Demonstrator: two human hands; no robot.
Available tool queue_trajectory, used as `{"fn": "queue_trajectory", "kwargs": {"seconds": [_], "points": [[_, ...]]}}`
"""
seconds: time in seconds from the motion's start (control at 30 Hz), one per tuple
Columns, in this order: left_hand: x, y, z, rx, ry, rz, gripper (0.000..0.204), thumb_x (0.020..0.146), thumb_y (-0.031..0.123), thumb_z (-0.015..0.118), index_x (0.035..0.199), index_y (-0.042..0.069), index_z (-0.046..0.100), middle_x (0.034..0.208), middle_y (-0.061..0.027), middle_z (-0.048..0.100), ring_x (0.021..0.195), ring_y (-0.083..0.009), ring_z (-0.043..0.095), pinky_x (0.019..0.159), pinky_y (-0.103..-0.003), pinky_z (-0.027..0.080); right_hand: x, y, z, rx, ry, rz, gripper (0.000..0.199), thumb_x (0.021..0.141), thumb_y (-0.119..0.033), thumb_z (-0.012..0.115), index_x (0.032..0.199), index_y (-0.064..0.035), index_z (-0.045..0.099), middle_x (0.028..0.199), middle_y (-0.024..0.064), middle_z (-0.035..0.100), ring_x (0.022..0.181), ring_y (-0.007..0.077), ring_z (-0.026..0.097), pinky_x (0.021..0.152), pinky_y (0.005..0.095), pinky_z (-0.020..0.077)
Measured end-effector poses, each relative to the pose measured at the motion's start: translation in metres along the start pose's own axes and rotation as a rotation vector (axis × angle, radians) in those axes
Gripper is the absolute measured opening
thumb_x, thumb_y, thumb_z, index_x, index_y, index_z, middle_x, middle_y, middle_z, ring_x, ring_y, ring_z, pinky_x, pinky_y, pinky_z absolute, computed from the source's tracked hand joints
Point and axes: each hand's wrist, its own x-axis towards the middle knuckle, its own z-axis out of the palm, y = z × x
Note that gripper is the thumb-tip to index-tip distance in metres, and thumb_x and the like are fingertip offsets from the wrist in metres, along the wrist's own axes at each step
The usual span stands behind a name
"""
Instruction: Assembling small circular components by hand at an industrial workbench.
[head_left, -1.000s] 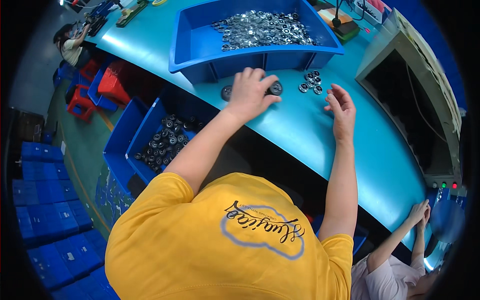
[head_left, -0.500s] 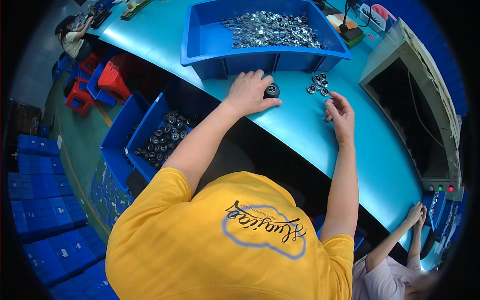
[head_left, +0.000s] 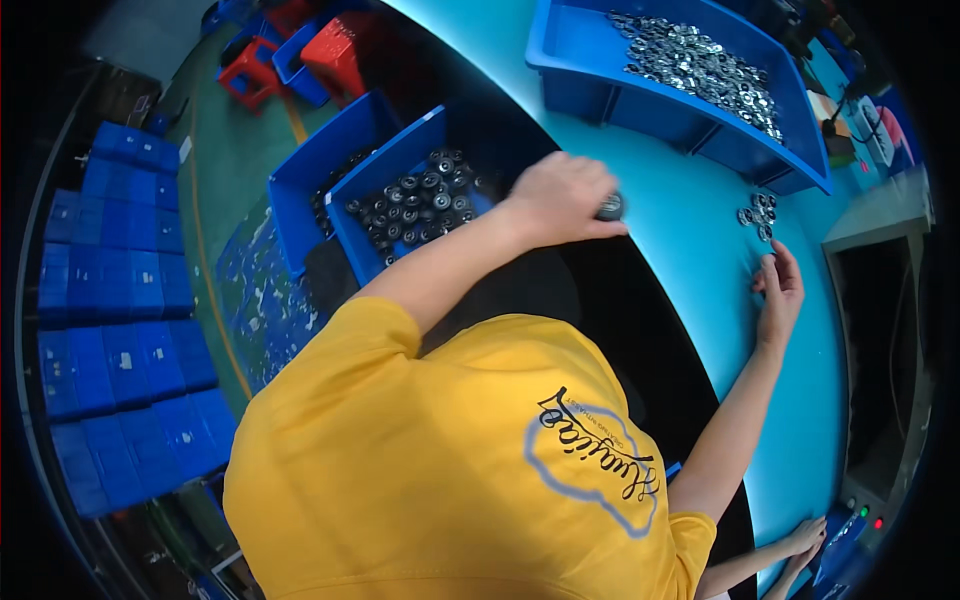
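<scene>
My left hand point(head_left: 563, 200) is closed around a black round wheel-like part point(head_left: 610, 207) at the near edge of the turquoise table point(head_left: 690, 280). Its fingers cover much of that part. Further right, my right hand point(head_left: 780, 290) is over the tabletop, fingers bent and a little apart, with nothing visible in them. Just beyond its fingertips lies a small cluster of shiny metal round parts point(head_left: 758, 212). Below the table edge to the left, a blue bin point(head_left: 345, 215) holds many black wheel-like parts point(head_left: 415, 205).
A large blue tray point(head_left: 650, 130) of shiny metal parts stands on the far side of the table. A grey machine point(head_left: 880, 240) with lit buttons is at right. Another person's hands point(head_left: 805, 537) show at lower right. Stacked blue crates point(head_left: 120, 280) and red stools point(head_left: 340, 55) are left.
The view has swung, so the scene sits differently in it. My left hand has drawn the black part from the tabletop to the table's near edge. My right hand stays by the metal parts.
</scene>
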Motion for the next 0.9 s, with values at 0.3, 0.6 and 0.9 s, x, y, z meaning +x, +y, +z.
{"fn": "queue_trajectory", "kwargs": {"seconds": [0.3,0.6,0.9], "points": [[-0.095,-0.128,-0.030,-0.098,0.040,-0.632,0.048,0.089,0.043,0.076,0.118,0.006,0.072,0.108,-0.0170,0.073,0.098,-0.0342,0.071,0.087,-0.041,0.056,0.003,-0.002,0.005,-0.114,-0.049,0.008,0.034,0.099,-0.018,0.071,0.129,-0.0041,0.068,0.096,-0.0013,0.065,0.076,0.0053,0.055,0.063,0.0214,0.0420],[0.001,-0.031,-0.041,-0.407,0.429,-0.124,0.008,0.097,0.005,0.066,0.099,-0.002,0.071,0.083,-0.0116,0.069,0.073,-0.0200,0.067,0.067,-0.031,0.051,-0.013,-0.010,0.010,-0.113,0.036,0.061,0.029,0.094,-0.016,0.073,0.122,-0.0053,0.072,0.091,-0.0013,0.067,0.077,0.0072,0.059,0.067,0.0232,0.0481],[0.127,0.146,0.056,-0.822,-0.115,0.680,0.011,0.085,0.007,0.074,0.095,0.008,0.070,0.077,-0.0080,0.067,0.073,-0.0288,0.068,0.065,-0.041,0.054,-0.004,-0.087,-0.035,-0.155,-0.017,0.147,0.029,0.093,-0.020,0.074,0.117,-0.0031,0.072,0.096,0.0033,0.071,0.085,0.0105,0.066,0.077,0.0273,0.0553]]}}
